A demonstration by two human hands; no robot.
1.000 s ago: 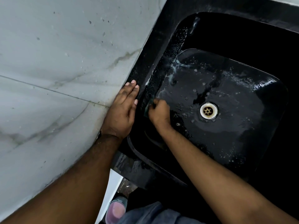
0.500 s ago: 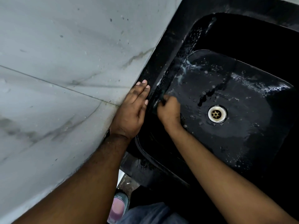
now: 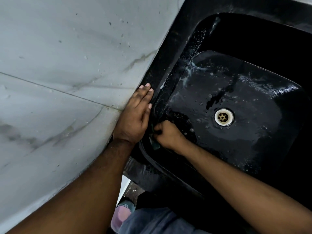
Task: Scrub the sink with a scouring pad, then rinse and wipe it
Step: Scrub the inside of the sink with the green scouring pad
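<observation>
Gripping green scouring pad (image 3: 154, 141): right hand (image 3: 168, 135) | left hand (image 3: 135, 117) flat on sink (image 3: 170, 53) rim

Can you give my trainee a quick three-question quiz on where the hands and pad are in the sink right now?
1. True or false: the left hand lies flat with straight fingers on the sink's rim.
2. What does the right hand grip? A) a cloth B) the green scouring pad C) a brush
3. Fill in: the pad is pressed against the sink's ____ wall, away from the drain.

Key: 1 true; 2 B; 3 left.
</observation>
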